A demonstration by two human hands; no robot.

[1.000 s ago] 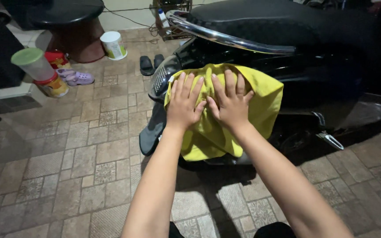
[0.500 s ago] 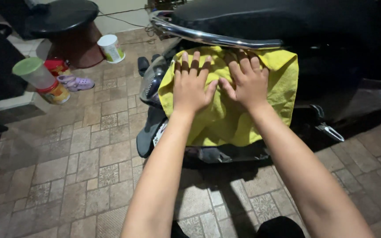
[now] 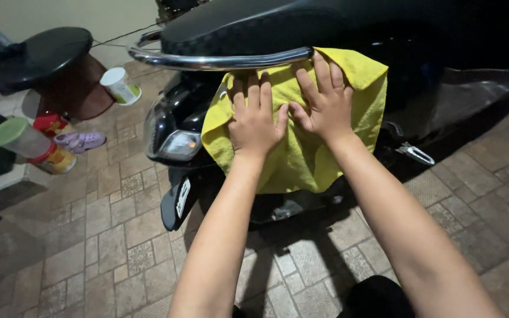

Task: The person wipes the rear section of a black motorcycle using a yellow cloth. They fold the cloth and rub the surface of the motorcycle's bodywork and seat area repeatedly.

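Wiping looked under way, not finished: left hand (image 3: 255, 121) and right hand (image 3: 324, 101) lay flat, fingers spread, gripping nothing, pressing the yellow cloth (image 3: 301, 156) against the black scooter's side panel (image 3: 443, 88) below the chrome rail (image 3: 219, 60).

The scene is seen from a single head-worn camera, aimed downward and forward along both outstretched forearms. The black scooter (image 3: 337, 35) is viewed from close above at its rear flank, filling the upper frame, while the tiled floor (image 3: 89, 235) is taken in below and leftward
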